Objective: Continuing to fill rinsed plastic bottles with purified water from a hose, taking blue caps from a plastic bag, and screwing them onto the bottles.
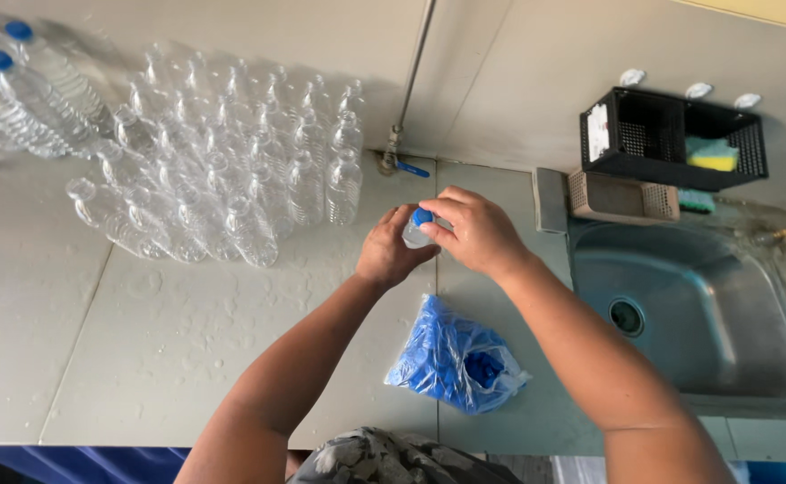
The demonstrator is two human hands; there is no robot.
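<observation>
Nearest, a clear bag of blue caps lies on the wet counter, between the forearms. Above it, the left hand wraps its fingers around a clear bottle, while the right hand pinches a blue cap onto its neck. Uncapped bottles stand behind left; a steel sink sits right.

Both hands together, fingers curled
</observation>
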